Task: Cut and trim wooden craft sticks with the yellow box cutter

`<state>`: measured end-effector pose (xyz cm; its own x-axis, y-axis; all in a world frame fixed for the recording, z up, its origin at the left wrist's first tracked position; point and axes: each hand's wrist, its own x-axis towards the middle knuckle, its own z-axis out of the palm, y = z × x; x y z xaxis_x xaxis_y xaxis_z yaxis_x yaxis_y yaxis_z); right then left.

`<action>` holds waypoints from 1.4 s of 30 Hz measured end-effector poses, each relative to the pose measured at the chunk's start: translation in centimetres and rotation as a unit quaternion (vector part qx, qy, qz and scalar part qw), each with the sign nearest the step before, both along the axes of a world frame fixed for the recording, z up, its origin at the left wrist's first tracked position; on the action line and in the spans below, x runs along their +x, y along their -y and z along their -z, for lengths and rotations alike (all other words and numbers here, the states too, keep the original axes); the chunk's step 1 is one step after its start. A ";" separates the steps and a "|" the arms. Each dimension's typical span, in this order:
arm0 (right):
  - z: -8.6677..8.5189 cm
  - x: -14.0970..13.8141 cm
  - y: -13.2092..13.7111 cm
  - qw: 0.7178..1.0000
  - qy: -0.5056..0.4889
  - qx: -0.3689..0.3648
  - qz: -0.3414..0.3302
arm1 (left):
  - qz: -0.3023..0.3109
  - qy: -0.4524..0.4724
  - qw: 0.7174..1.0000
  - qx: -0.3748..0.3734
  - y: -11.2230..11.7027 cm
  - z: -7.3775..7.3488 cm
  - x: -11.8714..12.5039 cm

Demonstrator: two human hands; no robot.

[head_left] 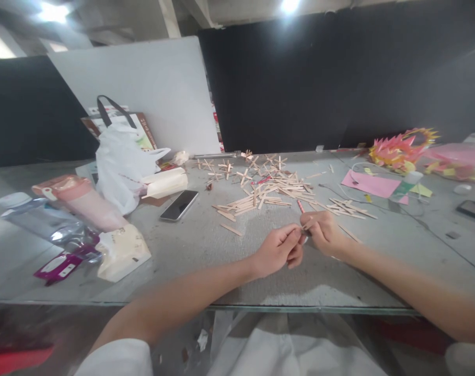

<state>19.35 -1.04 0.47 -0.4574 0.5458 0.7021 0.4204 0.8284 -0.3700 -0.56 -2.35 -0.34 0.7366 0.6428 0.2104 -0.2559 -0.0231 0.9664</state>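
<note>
My left hand [280,248] and my right hand [323,232] meet above the near middle of the grey table, both closed. Between their fingertips is a short pale wooden craft stick [308,224], pinched by my left hand. A slim red-and-white tool [300,207] sticks up from my right fist; its lower part is hidden. Just beyond lies a loose heap of wooden craft sticks [278,190]. Behind it are several star-shaped pieces made from crossed sticks [243,176]. A smaller pile of sticks [349,208] lies beyond my right wrist.
To the left are a phone [179,205], a white plastic bag [117,164], a pink cup [82,201], a clear bottle [45,216] and a purple packet [67,265]. Pink paper [372,184], cables and a pink-yellow paper craft [397,150] lie right. Dark panels [339,83] stand behind.
</note>
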 end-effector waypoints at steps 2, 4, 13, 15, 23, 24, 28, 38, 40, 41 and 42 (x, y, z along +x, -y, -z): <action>0.1 0.1 -0.1 1.000 -0.001 0.000 -0.001 | 0.000 0.000 1.000 0.001 0.0 0.0 0.0; 0.1 0.1 -0.1 1.000 -0.004 0.000 0.004 | 0.000 0.002 1.000 0.000 0.0 0.0 0.1; 0.6 0.1 -0.3 0.999 -0.017 -0.026 -0.010 | 0.000 0.006 1.000 0.007 0.1 0.0 0.0; 0.8 0.2 -0.4 0.999 -0.020 -0.035 -0.012 | 0.000 0.004 1.000 0.014 0.2 -0.2 0.0; 0.9 0.0 -0.3 0.999 -0.032 -0.024 -0.004 | 0.001 -0.010 1.000 0.006 0.1 -0.4 0.2; 0.9 -0.1 -0.2 0.999 -0.032 -0.021 -0.008 | 0.001 -0.011 1.000 0.004 0.1 -0.4 0.2; 0.9 -0.1 -0.1 0.999 -0.027 -0.032 -0.003 | 0.003 0.014 1.000 0.000 0.3 0.0 0.3; 0.0 -1.2 -5.3 0.998 0.022 -0.025 0.046 | -0.044 0.020 0.998 0.030 -3.0 -1.8 -1.1; -0.7 -2.5 -7.1 0.998 0.022 -0.038 0.052 | -0.052 0.015 0.997 0.058 -4.3 -2.6 -2.4; -0.9 -3.2 -7.9 0.998 0.024 -0.038 0.047 | -0.057 0.007 0.996 0.068 -4.8 -2.9 -3.1; -1.0 -4.0 -8.5 0.998 0.027 -0.037 0.041 | -0.065 -0.001 0.995 0.078 -5.3 -3.0 -3.8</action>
